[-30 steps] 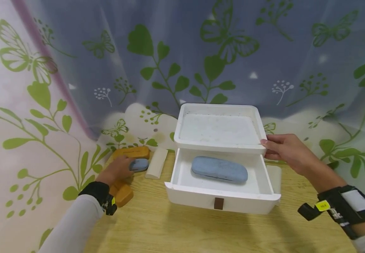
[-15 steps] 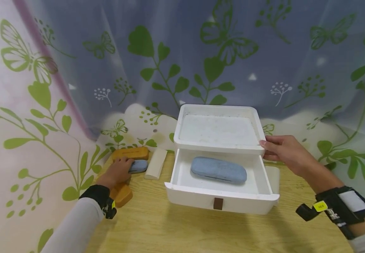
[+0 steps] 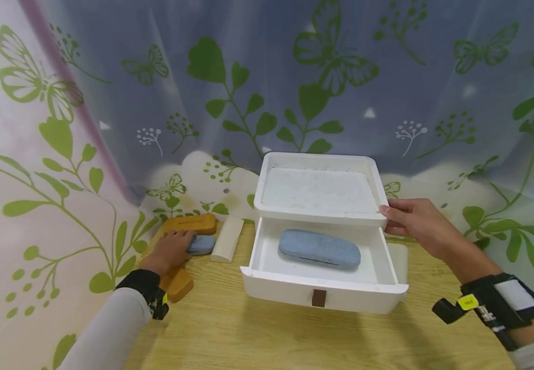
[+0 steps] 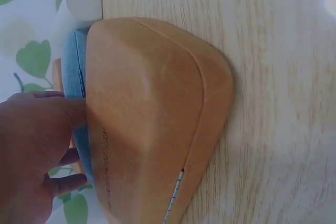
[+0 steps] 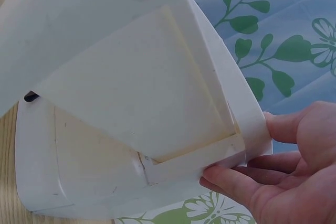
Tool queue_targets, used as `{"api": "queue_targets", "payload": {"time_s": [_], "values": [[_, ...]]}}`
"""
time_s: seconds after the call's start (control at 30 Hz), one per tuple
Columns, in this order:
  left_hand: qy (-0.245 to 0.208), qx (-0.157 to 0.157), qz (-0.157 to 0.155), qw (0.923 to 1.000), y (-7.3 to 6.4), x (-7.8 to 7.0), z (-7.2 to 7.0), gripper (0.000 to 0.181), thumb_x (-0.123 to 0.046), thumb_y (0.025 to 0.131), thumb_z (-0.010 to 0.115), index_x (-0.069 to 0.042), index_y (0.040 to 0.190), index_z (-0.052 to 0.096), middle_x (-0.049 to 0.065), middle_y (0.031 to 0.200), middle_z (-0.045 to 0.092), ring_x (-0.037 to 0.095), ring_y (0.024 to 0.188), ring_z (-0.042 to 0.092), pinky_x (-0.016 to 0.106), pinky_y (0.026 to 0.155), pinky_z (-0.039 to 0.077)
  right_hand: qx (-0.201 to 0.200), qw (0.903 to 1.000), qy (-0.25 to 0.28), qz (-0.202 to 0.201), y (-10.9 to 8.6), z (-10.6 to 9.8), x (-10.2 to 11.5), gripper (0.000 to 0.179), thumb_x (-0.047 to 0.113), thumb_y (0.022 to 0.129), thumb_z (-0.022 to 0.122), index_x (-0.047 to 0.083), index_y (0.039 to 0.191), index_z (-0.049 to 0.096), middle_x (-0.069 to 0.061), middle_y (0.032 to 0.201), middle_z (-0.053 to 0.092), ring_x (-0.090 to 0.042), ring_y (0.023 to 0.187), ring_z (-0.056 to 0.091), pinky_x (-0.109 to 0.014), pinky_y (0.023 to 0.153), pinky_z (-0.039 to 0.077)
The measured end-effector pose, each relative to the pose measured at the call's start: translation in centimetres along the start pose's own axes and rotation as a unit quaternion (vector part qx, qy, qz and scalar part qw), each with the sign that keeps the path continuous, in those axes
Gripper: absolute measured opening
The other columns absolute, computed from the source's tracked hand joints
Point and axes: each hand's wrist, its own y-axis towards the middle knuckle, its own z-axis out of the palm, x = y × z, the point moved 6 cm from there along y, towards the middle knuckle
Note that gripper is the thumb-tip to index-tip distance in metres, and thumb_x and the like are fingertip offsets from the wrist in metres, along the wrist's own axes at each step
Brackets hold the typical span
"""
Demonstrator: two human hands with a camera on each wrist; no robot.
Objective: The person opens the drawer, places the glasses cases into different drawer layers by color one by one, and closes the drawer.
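On the left of the table, my left hand (image 3: 170, 252) grips a blue glasses case (image 3: 202, 245), which the fingers partly cover. In the left wrist view its thumb and fingers reach round the blue case behind a large tan glasses case (image 4: 152, 108). A white drawer box (image 3: 324, 213) with a tray-like top stands at centre, its drawer (image 3: 290, 288) pulled out. Inside the drawer lies another blue glasses case (image 3: 319, 249). My right hand (image 3: 421, 226) pinches the box's front right corner, thumb at the upper rim and fingers below, as the right wrist view shows.
A cream case (image 3: 227, 239) lies between the left hand and the drawer box. Another orange case (image 3: 192, 224) sits behind the left hand. A pale object (image 3: 400, 262) shows partly behind the drawer's right side. A patterned curtain (image 3: 248, 77) hangs behind the wooden table (image 3: 294, 339).
My left hand's fingers have closed further over the blue case, covering more of it. The right hand keeps its hold on the box corner, and the drawer stays pulled out.
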Motion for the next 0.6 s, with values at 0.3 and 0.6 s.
{"api": "queue_targets", "payload": {"time_s": [0.3,0.6], "values": [[0.002,0.009,-0.002,1.0000,-0.25,0.17,0.19,0.064,-0.026,0.091,0.080,0.008,0.140,0.057,0.033,0.125,0.055,0.051,0.116,0.056,0.060,0.093,0.054,-0.004,1.0000,0.005,0.003,0.05,0.02,-0.01,0.073,0.036,0.110,0.051,-0.006,0.161,0.022,-0.034,0.159,0.038,0.004,0.106,0.069,-0.033,0.099,0.059],[0.012,-0.036,0.028,0.9989,0.01,-0.13,0.09,0.054,-0.021,0.093,0.079,0.018,0.123,0.057,0.035,0.108,0.057,0.048,0.097,0.060,0.060,0.087,0.054,-0.006,1.0000,0.001,-0.002,-0.10,-0.03,0.03,0.074,0.038,0.109,0.052,-0.007,0.161,0.024,-0.034,0.158,0.040,0.004,0.106,0.069,-0.035,0.100,0.059]]}}
